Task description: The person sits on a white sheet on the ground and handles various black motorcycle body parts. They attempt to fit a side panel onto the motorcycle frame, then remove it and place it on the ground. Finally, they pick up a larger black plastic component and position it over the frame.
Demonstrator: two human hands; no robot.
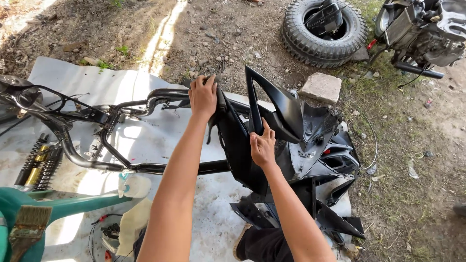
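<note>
At the near left edge, a paintbrush is lying on a green plastic chair. Further in, the right hand is pinching the black fairing panel, fingers curled around its inner edge. Beyond, the left hand is gripping the panel's top, fingers closed, over the black motorcycle frame. Far right, a knobby tyre is lying on dirt.

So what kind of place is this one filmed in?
Probably an open-air yard used for motorbike repair: bare dirt ground, a loose knobby tyre, a stripped black frame lying on a white sheet, and black fairing panels in both hands.
</note>
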